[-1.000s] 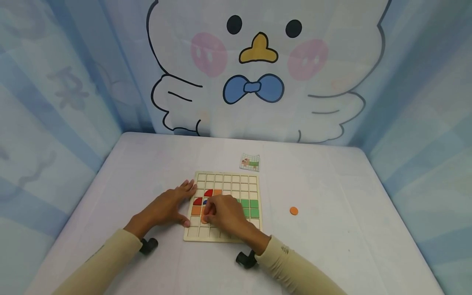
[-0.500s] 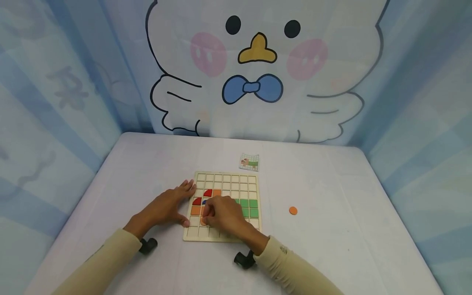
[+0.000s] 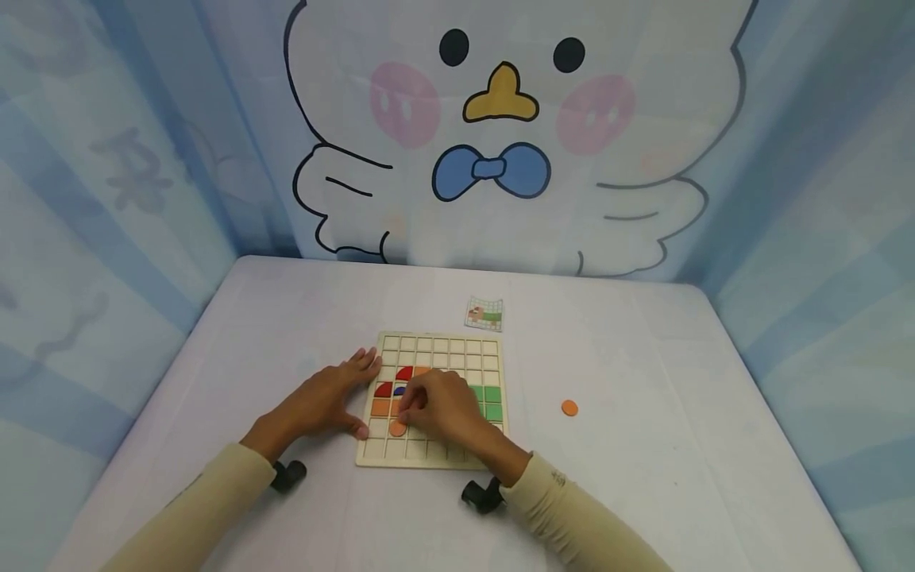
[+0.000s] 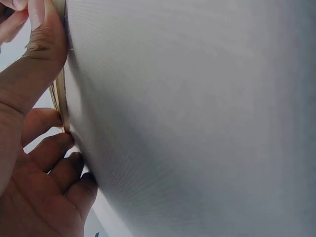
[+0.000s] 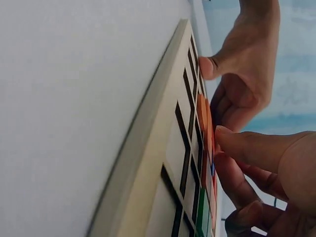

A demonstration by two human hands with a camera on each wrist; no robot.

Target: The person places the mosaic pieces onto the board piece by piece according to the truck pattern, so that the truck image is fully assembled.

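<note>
A square wooden grid board [image 3: 438, 346] lies on the table, with red, orange, blue and green pieces set in its cells. My left hand [image 3: 323, 401] rests along the board's left edge, thumb and fingers spread. In the left wrist view its thumb [image 4: 42, 47] touches the rim. My right hand [image 3: 445, 407] is over the middle of the board, fingers loosely bent and nothing visible between thumb and forefinger. Just left of its fingertips, a round orange disc [image 3: 397, 429] sits in a cell. The hand hides several central cells.
A second orange disc [image 3: 569, 407] lies on the table right of the board. Behind the board is a small picture card [image 3: 484, 314] with a grid pattern. Black wrist cameras [image 3: 483, 496] hang below the sleeves. Printed curtains [image 3: 808, 238] surround the white table.
My right hand pinched the orange disc on the board; it has let go and shifted slightly right and up, uncovering the disc. The left hand has stayed still.
</note>
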